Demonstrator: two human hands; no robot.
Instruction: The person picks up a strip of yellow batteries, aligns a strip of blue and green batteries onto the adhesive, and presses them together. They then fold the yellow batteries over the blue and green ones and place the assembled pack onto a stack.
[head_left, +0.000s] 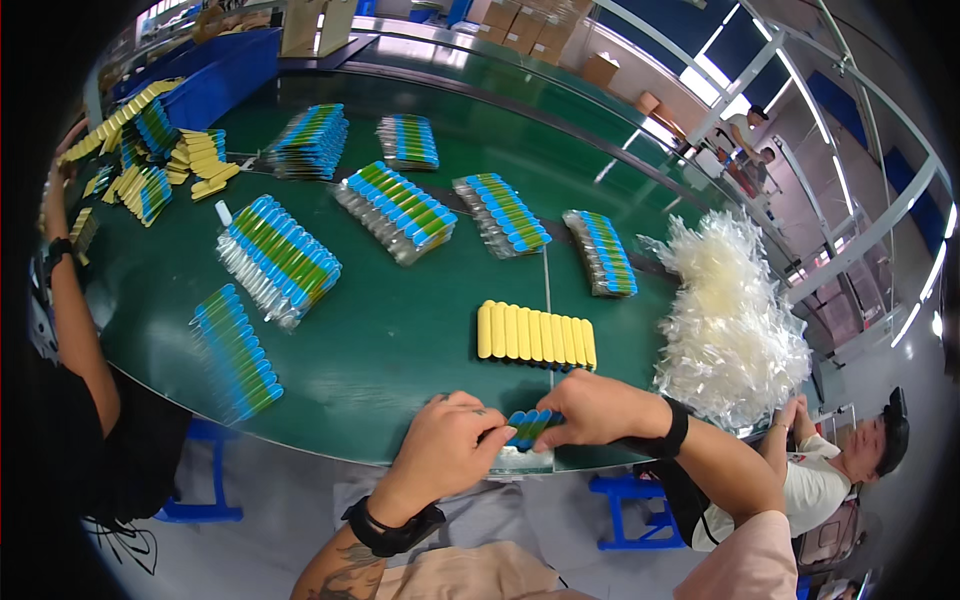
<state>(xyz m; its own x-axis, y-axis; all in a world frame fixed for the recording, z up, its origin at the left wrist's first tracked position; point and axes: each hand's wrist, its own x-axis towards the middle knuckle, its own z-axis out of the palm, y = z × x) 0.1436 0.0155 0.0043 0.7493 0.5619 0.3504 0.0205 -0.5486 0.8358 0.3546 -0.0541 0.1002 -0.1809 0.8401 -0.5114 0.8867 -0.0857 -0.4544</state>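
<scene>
Low at the table's near edge, my left hand (448, 448) and my right hand (602, 410) are closed on a short row of blue and green round-ended strips (530, 426). The left thumb and fingers press its left end. My right thumb and forefinger pinch the right end. Fingers cover much of the row, so its full length is hidden. Just beyond my hands lies a row of yellow round-ended strips (536, 335), side by side, dark along its near edge. A small pale patch (520, 460) shows on the table edge below my hands.
Several bundles of blue and green strips (398, 212) lie across the green table (400, 340). A heap of clear plastic sleeves (735, 320) stands at right. Loose yellow strips (205, 160) and a blue bin (225, 80) are far left. A person's arm (80, 310) reaches in left; another person (825, 480) sits right.
</scene>
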